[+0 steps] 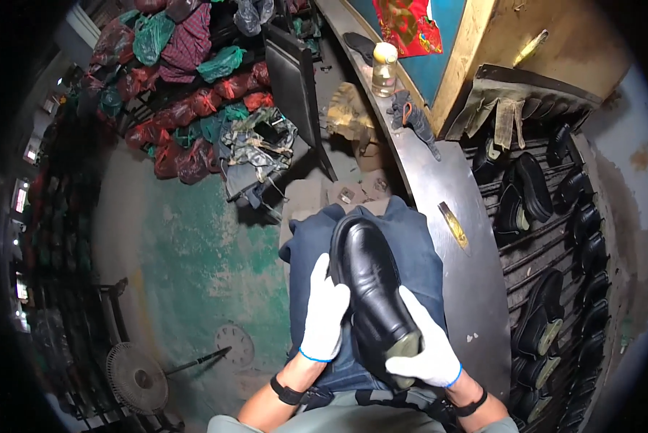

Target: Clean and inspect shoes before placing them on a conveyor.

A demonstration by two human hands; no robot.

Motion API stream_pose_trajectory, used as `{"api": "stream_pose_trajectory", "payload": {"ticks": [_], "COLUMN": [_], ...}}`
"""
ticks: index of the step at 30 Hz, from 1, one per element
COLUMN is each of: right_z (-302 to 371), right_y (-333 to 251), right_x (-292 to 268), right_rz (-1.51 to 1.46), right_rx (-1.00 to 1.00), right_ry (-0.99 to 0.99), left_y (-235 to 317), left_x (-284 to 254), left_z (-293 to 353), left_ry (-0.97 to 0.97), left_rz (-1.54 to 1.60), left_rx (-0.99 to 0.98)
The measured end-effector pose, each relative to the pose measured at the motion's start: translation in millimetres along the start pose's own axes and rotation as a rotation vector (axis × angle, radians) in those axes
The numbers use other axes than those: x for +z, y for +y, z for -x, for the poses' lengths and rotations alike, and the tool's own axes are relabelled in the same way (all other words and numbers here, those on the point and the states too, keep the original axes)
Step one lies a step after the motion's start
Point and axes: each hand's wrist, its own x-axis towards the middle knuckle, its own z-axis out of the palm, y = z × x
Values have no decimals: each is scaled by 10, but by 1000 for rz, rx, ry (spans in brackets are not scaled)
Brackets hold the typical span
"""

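A black leather shoe [371, 270] lies over my lap, toe pointing away from me and its upper facing up. A yellowish form [405, 349] shows in its opening. My right hand [426, 343], in a white glove with a blue cuff, grips the heel end, thumb at the opening and fingers along the side. My left hand [325, 312], gloved the same way, rests against the shoe's left side with its fingers stretched along it; their undersides are hidden. Under the shoe is dark blue cloth [421, 249] covering my legs.
A metal bench [475, 303] runs along my right, bearing a yellow-handled blade [453, 225], dark gloves [413, 123] and a jar [384, 76]. Beyond it, a slatted rack [515, 252] holds several black shoes. A fan [138, 378] stands at left; bagged bundles [187, 115] lie ahead.
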Motion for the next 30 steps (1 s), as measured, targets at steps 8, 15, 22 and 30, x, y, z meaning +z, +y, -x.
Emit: {"api": "stream_pose_trajectory", "payload": {"ticks": [8, 15, 22, 30], "right_z": [-627, -70, 51, 164], "right_y": [-195, 341, 530, 257], "right_x": [325, 581, 435, 276], "right_rz": [279, 631, 148, 41], "right_rx": [-356, -315, -311, -301], "right_ry": [121, -100, 1, -32], "left_y": [383, 631, 620, 728], "left_x": [-108, -20, -142, 113], "left_z": [121, -75, -499, -902], "left_ry": [-218, 8, -150, -620], "left_rz": [-355, -525, -819, -169], "left_rx": [204, 284, 522, 187]}}
